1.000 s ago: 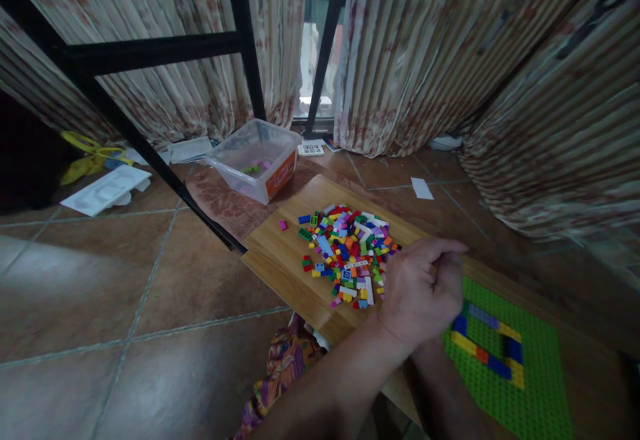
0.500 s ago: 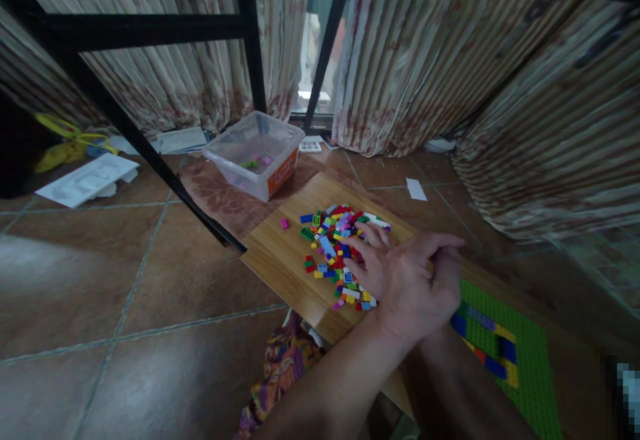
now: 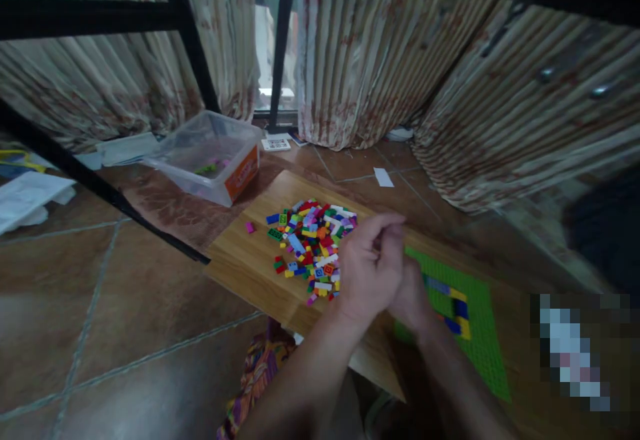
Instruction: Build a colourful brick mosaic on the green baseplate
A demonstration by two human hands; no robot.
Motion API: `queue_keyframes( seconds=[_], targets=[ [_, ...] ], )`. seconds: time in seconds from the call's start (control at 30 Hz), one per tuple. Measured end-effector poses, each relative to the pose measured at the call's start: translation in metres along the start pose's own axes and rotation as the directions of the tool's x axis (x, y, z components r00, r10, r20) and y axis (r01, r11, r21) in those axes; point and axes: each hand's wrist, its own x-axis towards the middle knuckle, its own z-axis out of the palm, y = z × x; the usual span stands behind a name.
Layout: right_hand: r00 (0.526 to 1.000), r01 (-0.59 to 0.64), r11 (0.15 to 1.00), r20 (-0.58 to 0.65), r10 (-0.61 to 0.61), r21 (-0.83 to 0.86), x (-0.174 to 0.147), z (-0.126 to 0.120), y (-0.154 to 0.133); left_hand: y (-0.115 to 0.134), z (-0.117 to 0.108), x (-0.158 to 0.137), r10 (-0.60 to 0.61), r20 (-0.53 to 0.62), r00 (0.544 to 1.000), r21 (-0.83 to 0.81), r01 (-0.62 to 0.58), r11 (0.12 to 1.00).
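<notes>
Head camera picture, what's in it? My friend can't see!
A person's left hand partly hides the right hand over a wooden table, beside a pile of colorful toy bricks. A green baseplate with bricks lies right; a clear box stands left.

Left hand (image 3: 370, 270) overlapping the right hand (image 3: 409, 293), no lane between them! At nine o'clock, the brick pile (image 3: 310, 247) crowds the way; bare wood on the table (image 3: 247, 270) opens at eight. A dark bar (image 3: 127, 208) cuts down past that corner, and the plastic box (image 3: 197, 187) walls off ten. Twelve runs free over floor to the curtain (image 3: 360, 93). Four o'clock: green baseplate (image 3: 484, 340), raised bricks (image 3: 461, 310) standing on it.
</notes>
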Motion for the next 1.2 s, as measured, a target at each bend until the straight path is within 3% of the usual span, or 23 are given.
queue_keyframes(
  seconds=[0.1, 0.23, 0.4, 0.57, 0.7, 0.8, 0.9, 1.03, 1.2],
  targets=[
    [0.993, 0.016, 0.995, -0.111, -0.027, -0.100, -0.008, -0.053, 0.007, -0.009, 0.002, 0.001, -0.015, 0.015, 1.000, -0.012, 0.015, 1.000],
    [0.939, -0.081, 0.983, -0.343, 0.019, -0.166, -0.016, -0.118, 0.019, -0.023, 0.018, -0.003, -0.104, 0.083, 0.991, -0.028, 0.107, 0.994],
    [0.909, -0.153, 0.965, -0.413, 0.052, -0.214, -0.028, -0.165, 0.041, -0.036, 0.043, -0.014, -0.259, 0.231, 0.938, 0.053, 0.254, 0.966],
    [0.957, -0.158, 0.927, -0.285, 0.059, -0.340, -0.038, -0.181, 0.057, -0.049, 0.056, -0.025, -0.235, 0.359, 0.903, 0.325, 0.115, 0.939],
    [0.952, -0.169, 0.917, -0.299, 0.058, -0.361, -0.039, -0.192, 0.059, -0.053, 0.060, -0.033, -0.227, 0.433, 0.872, 0.477, -0.008, 0.879],
    [0.942, -0.198, 0.940, -0.318, 0.105, -0.277, -0.040, -0.195, 0.060, -0.054, 0.063, -0.037, -0.225, 0.487, 0.844, 0.540, -0.088, 0.837],
    [0.932, -0.193, 0.978, -0.326, 0.157, -0.080, -0.039, -0.192, 0.063, -0.056, 0.066, -0.037, -0.216, 0.530, 0.820, 0.569, -0.155, 0.808],
    [0.939, -0.157, 0.980, -0.290, 0.186, 0.121, -0.035, -0.187, 0.071, -0.060, 0.069, -0.034, -0.203, 0.539, 0.818, 0.584, -0.189, 0.789],
    [0.938, -0.167, 0.983, -0.295, 0.181, 0.074, -0.031, -0.187, 0.076, -0.062, 0.069, -0.031, -0.210, 0.543, 0.813, 0.614, -0.214, 0.760]
  ],
)
